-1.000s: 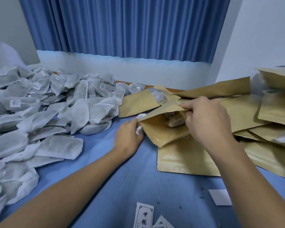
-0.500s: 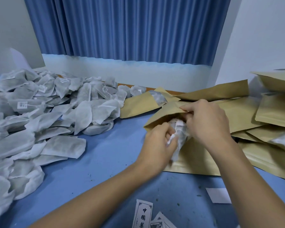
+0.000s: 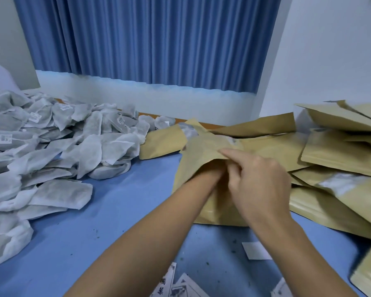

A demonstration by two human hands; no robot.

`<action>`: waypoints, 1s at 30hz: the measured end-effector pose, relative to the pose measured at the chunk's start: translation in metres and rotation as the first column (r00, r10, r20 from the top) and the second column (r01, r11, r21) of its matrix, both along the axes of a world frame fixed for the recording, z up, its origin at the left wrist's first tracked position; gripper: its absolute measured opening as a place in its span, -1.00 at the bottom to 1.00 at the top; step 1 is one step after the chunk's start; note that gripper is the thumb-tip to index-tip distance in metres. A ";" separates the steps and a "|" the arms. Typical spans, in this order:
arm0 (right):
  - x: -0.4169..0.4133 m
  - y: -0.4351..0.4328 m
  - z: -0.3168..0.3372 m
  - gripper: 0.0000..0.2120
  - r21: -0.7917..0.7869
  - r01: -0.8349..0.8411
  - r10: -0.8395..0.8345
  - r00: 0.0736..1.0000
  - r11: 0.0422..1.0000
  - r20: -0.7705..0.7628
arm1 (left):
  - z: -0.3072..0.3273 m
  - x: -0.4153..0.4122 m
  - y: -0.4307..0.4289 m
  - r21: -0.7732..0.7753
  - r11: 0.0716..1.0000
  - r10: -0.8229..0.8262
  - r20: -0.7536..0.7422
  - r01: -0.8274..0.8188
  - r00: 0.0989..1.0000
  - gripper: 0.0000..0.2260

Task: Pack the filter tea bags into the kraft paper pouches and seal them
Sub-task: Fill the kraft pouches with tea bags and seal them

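Printed slips (image 3: pixel 167 281): at the bottom edge of the frame, lying overlapped on the table.
White card (image 3: pixel 255 250): flat, lower right, just below the right wrist.
Table (image 3: pixel 94 221): blue surface, scattered with dark specks.
Left forearm (image 3: pixel 159 221): runs up from the bottom centre into the mouth of the held pouch.
Left hand: inside the pouch and hidden by the paper; whether its fingers are open or closed I cannot tell.
Right hand (image 3: pixel 259 185): centre right, thumb and fingers pinching the upper lip of the pouch, index finger (image 3: pixel 234 154) stretched along that edge.
Held pouch (image 3: pixel 201 151): centre of the frame, mouth lifted open towards the camera, its bottom resting on the table.
Tea bags (image 3: pixel 73 146): a loose white heap filling the left side, some with small labels.
Pouch stack (image 3: pixel 341 151): kraft pouches overlapping across the right side, touching the held pouch.
Curtain (image 3: pixel 150 39): blue pleats across the top, behind the table.
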State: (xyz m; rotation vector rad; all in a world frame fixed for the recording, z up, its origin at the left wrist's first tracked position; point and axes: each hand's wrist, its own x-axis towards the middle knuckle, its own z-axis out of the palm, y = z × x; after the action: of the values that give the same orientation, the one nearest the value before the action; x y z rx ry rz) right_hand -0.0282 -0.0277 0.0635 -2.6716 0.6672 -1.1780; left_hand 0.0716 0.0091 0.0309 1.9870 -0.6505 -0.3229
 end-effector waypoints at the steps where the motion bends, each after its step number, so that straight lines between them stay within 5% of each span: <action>1: -0.001 -0.006 -0.003 -0.70 0.022 0.036 -0.037 0.999 0.999 0.022 | 0.002 -0.001 -0.006 -0.014 0.999 -0.044 0.130 0.046 0.991 -0.68; 2: -0.003 -0.012 -0.006 -0.69 0.040 0.071 -0.072 0.997 0.997 0.017 | 0.011 -0.008 -0.003 0.007 0.993 -0.120 0.150 0.121 0.981 -0.71; 4: -0.005 -0.022 -0.010 -0.69 0.074 0.125 -0.126 0.992 0.989 -0.001 | -0.006 -0.028 0.015 -0.104 0.984 -0.083 0.436 0.142 0.896 -0.78; 6: -0.007 -0.027 -0.011 -0.70 0.096 0.151 -0.152 0.988 0.984 0.004 | -0.035 -0.042 0.046 -0.233 0.933 0.018 0.791 0.274 0.612 -0.77; 7: -0.008 -0.028 -0.011 -0.70 0.102 0.162 -0.165 0.986 0.981 0.017 | -0.045 -0.047 0.063 -0.301 0.898 0.126 0.875 0.320 0.467 -0.74; 8: -0.008 -0.027 -0.011 -0.69 0.114 0.173 -0.178 0.983 0.978 0.034 | -0.050 -0.050 0.079 -0.387 0.860 0.227 0.874 0.334 0.429 -0.70; 10: -0.013 -0.025 -0.009 -0.66 0.159 0.174 -0.189 0.978 0.972 0.085 | -0.048 -0.058 0.100 -0.640 0.749 0.394 0.640 0.174 0.660 -0.64; 12: -0.017 -0.019 -0.007 -0.64 0.202 0.144 -0.168 0.980 0.969 0.106 | -0.033 -0.068 0.109 -0.696 0.678 0.419 0.103 -0.235 0.902 -0.58; 14: -0.020 -0.011 -0.010 -0.61 0.217 0.103 -0.129 0.986 0.971 0.107 | -0.024 -0.058 0.112 -0.508 0.749 0.251 -0.375 -0.424 0.892 -0.42; 16: -0.025 -0.002 -0.016 -0.57 0.195 0.027 -0.057 0.987 0.980 0.147 | -0.018 -0.048 0.110 -0.389 0.865 -0.017 -0.654 -0.317 0.756 -0.34; 19: -0.045 0.001 -0.029 -0.52 0.063 -0.207 0.208 0.978 0.976 -0.018 | -0.023 -0.045 0.106 -0.499 0.828 -0.278 -0.760 -0.255 0.587 -0.56; 21: -0.061 -0.007 -0.047 -0.62 -0.071 -0.339 0.290 0.881 0.938 -0.374 | -0.035 -0.038 0.108 -0.543 0.719 -0.233 -0.776 -0.434 0.586 -0.73; 23: -0.081 -0.022 -0.063 -0.68 -0.003 -0.271 0.230 0.823 0.962 -0.520 | -0.047 -0.037 0.112 -0.560 0.636 -0.197 -0.783 -0.531 0.590 -0.80; 25: -0.098 -0.022 -0.074 -0.54 0.303 -0.170 0.252 0.933 0.938 -0.257 | -0.052 -0.043 0.111 -0.566 0.635 -0.209 -0.782 -0.527 0.588 -0.82; 27: -0.103 -0.012 -0.078 -0.46 0.584 -0.124 0.084 0.992 0.803 0.095 | -0.053 -0.052 0.106 -0.587 0.634 -0.240 -0.769 -0.504 0.593 -0.82; 30: -0.093 -0.004 -0.076 -0.59 0.916 -0.206 -0.054 0.970 0.344 0.239 | -0.051 -0.061 0.101 -0.608 0.645 -0.234 -0.735 -0.464 0.636 -0.82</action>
State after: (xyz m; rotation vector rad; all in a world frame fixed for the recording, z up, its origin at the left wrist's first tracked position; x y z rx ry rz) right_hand -0.1207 -0.0320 -0.0123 -1.4913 0.8174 -0.6684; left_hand 0.0107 0.1105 -0.0206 0.8761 -0.0121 -0.6399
